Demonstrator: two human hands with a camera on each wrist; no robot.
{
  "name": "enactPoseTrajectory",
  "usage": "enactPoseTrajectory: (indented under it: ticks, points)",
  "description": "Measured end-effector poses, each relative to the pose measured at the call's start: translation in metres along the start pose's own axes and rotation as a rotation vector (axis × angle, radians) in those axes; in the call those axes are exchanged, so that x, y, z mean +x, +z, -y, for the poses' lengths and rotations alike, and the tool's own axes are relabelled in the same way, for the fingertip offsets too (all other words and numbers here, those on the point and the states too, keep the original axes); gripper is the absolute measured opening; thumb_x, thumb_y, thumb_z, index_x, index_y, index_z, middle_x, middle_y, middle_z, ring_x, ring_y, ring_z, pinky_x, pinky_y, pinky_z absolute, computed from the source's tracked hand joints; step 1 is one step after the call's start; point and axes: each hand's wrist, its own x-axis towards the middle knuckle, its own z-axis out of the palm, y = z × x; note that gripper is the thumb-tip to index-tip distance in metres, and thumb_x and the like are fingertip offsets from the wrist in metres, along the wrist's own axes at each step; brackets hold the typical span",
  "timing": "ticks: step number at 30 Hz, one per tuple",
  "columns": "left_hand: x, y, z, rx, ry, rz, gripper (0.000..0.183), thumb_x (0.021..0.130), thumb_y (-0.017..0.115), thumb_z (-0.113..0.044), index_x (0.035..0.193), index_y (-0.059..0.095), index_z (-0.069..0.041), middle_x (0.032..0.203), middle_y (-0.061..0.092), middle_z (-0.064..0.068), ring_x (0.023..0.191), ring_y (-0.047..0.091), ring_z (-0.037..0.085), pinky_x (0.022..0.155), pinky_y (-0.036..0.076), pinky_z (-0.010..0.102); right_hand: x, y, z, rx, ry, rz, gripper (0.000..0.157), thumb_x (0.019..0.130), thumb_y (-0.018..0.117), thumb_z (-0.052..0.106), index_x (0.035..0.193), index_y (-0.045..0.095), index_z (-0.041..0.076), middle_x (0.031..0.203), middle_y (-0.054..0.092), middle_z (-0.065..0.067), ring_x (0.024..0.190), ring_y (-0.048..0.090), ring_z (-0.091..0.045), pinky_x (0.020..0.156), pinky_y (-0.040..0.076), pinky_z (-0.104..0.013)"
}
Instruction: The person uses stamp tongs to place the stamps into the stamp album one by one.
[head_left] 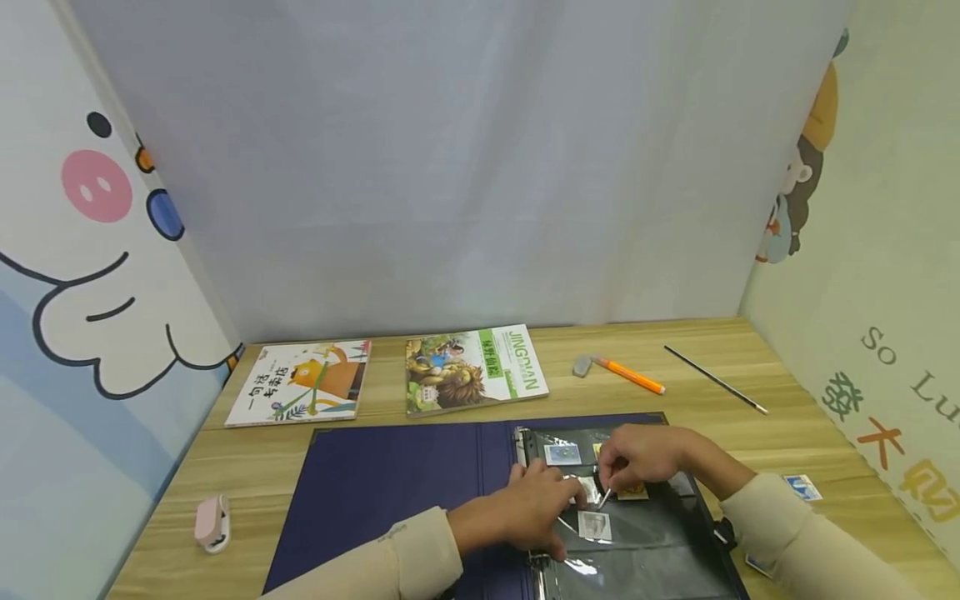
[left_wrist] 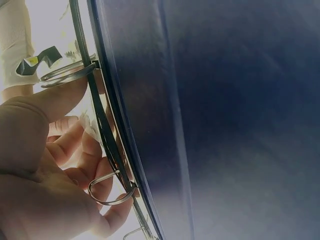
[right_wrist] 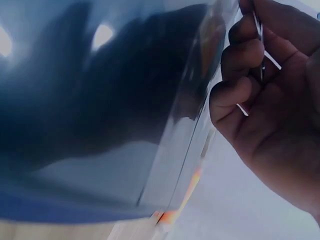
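Cropped sleeves (head_left: 423,550), hands (head_left: 528,506) over half-hidden stamps (head_left: 633,493)

Soft, even light fills the head view; glare streaks the stamp-album page (head_left: 645,533) just below the left fingers (head_left: 564,493). From the left wrist, white overexposure lies behind them, the navy cover (left_wrist: 240,125) beside them dim, blurred. The right fingers (right_wrist: 245,54) look backlit.
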Motion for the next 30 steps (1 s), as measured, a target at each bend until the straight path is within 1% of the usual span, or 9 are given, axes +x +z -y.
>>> enactPoseTrajectory:
  ticks: [3, 8, 11, 13, 16, 19, 21, 25, 30]
  points:
    - [0.0, 0.0, 0.001, -0.004, -0.004, 0.003, 0.064, 0.064, 0.085, -0.044, 0.118, 0.053, -0.036, 0.112, 0.056, -0.011, 0.095, 0.038, 0.011, 0.074, 0.025, 0.03, 0.006, 0.003, 0.007, -0.047, -0.019, 0.009, 0.009, 0.085, 0.065, 0.013, 0.081, 0.068, 0.02, 0.073, 0.055, 0.018, 0.066, 0.047, 0.007, 0.063, 0.042, -0.015]
    - [-0.002, 0.0, 0.001, -0.009, -0.005, 0.002, 0.063, 0.063, 0.086, -0.043, 0.118, 0.054, -0.035, 0.106, 0.056, -0.011, 0.093, 0.037, 0.011, 0.073, 0.024, 0.03, 0.01, 0.005, 0.013, -0.066, -0.032, 0.013, 0.009, 0.084, 0.066, 0.012, 0.081, 0.07, 0.019, 0.073, 0.055, 0.019, 0.066, 0.047, 0.008, 0.063, 0.042, -0.015]
    - [-0.002, 0.0, 0.001, -0.018, -0.001, 0.003, 0.063, 0.064, 0.085, -0.043, 0.118, 0.054, -0.035, 0.104, 0.055, -0.012, 0.093, 0.037, 0.01, 0.073, 0.024, 0.03, 0.006, 0.004, 0.011, -0.034, -0.012, 0.004, 0.009, 0.084, 0.065, 0.012, 0.081, 0.069, 0.02, 0.072, 0.055, 0.019, 0.065, 0.047, 0.007, 0.063, 0.043, -0.015]
    - [-0.002, 0.0, 0.001, -0.032, 0.003, 0.007, 0.062, 0.065, 0.085, -0.042, 0.119, 0.054, -0.036, 0.104, 0.055, -0.013, 0.093, 0.036, 0.01, 0.073, 0.024, 0.03, -0.002, 0.001, 0.007, 0.006, -0.001, -0.019, 0.01, 0.086, 0.064, 0.012, 0.083, 0.069, 0.02, 0.073, 0.057, 0.017, 0.065, 0.049, 0.006, 0.063, 0.044, -0.017]
    - [-0.002, -0.001, 0.001, -0.051, 0.007, 0.017, 0.061, 0.067, 0.084, -0.042, 0.12, 0.053, -0.036, 0.104, 0.054, -0.013, 0.093, 0.036, 0.009, 0.074, 0.023, 0.03, -0.02, -0.006, -0.004, 0.064, 0.006, -0.079, 0.01, 0.089, 0.062, 0.014, 0.085, 0.07, 0.019, 0.077, 0.061, 0.013, 0.068, 0.051, 0.004, 0.064, 0.046, -0.019]
    - [-0.002, -0.002, 0.001, -0.059, 0.01, 0.019, 0.062, 0.067, 0.084, -0.042, 0.12, 0.053, -0.035, 0.106, 0.054, -0.013, 0.093, 0.036, 0.01, 0.074, 0.023, 0.03, -0.046, -0.013, -0.019, 0.092, 0.018, -0.147, 0.009, 0.091, 0.06, 0.016, 0.089, 0.069, 0.017, 0.083, 0.063, 0.011, 0.073, 0.051, 0.003, 0.066, 0.046, -0.02]
    - [-0.002, -0.002, 0.001, -0.057, 0.012, 0.017, 0.062, 0.067, 0.084, -0.042, 0.121, 0.053, -0.035, 0.108, 0.055, -0.012, 0.093, 0.036, 0.01, 0.074, 0.023, 0.03, -0.064, -0.016, -0.029, 0.116, 0.052, -0.18, 0.009, 0.092, 0.06, 0.016, 0.09, 0.069, 0.016, 0.083, 0.062, 0.01, 0.073, 0.05, 0.003, 0.065, 0.044, -0.02]
    - [-0.002, -0.002, 0.001, -0.06, 0.016, 0.013, 0.063, 0.067, 0.084, -0.042, 0.121, 0.054, -0.035, 0.11, 0.055, -0.012, 0.094, 0.036, 0.01, 0.075, 0.024, 0.03, -0.1, -0.01, -0.05, 0.206, 0.126, -0.199, 0.011, 0.092, 0.059, 0.017, 0.09, 0.069, 0.013, 0.081, 0.06, 0.009, 0.071, 0.049, 0.002, 0.062, 0.043, -0.021]
    - [-0.002, -0.001, 0.001, -0.067, 0.015, 0.011, 0.062, 0.067, 0.084, -0.042, 0.121, 0.054, -0.034, 0.108, 0.055, -0.011, 0.094, 0.036, 0.01, 0.076, 0.024, 0.03, -0.143, -0.002, -0.072, 0.249, 0.145, -0.231, 0.013, 0.094, 0.057, 0.014, 0.092, 0.069, 0.01, 0.082, 0.065, 0.004, 0.071, 0.052, 0.001, 0.061, 0.044, -0.022]
